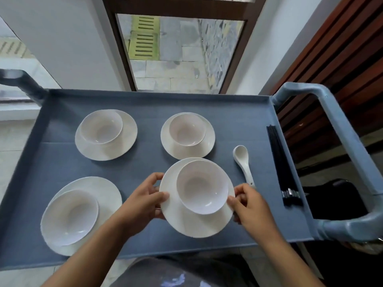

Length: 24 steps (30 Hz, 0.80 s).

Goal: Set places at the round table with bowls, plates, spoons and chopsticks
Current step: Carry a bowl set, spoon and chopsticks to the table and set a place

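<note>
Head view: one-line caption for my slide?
Both hands, left hand and right hand, grip a plate bearing a bowl over the cart tray.

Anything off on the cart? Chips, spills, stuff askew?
No chips or spills visible. One mismatch: four plate-and-bowl sets but only one white spoon on the cart. Bowls sit off-centre on their plates, most so the near-left bowl. Both hands grip the near-right plate.

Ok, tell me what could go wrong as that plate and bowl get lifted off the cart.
1. The bowl sits loose and off-centre on the plate, so tilting could slide it off.
2. The left hand and right hand pinch only the plate's rim, a grip that may slip.
3. The spoon lies just beside the right hand, and the chopsticks lie along the cart edge; a careless lift could knock them.
</note>
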Available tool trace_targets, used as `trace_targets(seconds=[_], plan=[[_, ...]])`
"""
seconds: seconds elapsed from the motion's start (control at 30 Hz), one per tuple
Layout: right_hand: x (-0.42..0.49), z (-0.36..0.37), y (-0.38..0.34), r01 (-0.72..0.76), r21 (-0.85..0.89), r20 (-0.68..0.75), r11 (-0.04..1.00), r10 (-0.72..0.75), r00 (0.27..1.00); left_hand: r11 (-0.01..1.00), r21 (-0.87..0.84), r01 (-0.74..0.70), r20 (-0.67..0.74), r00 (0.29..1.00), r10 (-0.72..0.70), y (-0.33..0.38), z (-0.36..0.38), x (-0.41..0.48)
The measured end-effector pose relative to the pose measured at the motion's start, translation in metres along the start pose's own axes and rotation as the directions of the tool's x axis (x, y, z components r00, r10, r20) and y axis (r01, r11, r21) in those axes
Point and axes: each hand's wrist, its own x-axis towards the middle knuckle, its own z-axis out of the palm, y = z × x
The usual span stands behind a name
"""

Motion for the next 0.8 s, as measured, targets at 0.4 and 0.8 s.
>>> trace_targets(seconds=[0.4,0.8], plan=[[0.083,-0.066,0.012,-0.021,-0.301,-0.160,0.953,-0.029,0.987,0.980,-0.163,-0.115,-0.017,0.993,0.114,-0.015,0.040,0.020],[0.103,-0.060,0.023,-0.003,-0.533,-0.091,0.846,-0.054,0.994,0.973,-0.166,-0.161,-0.139,0.981,0.139,-0.026,0.049,0.016]])
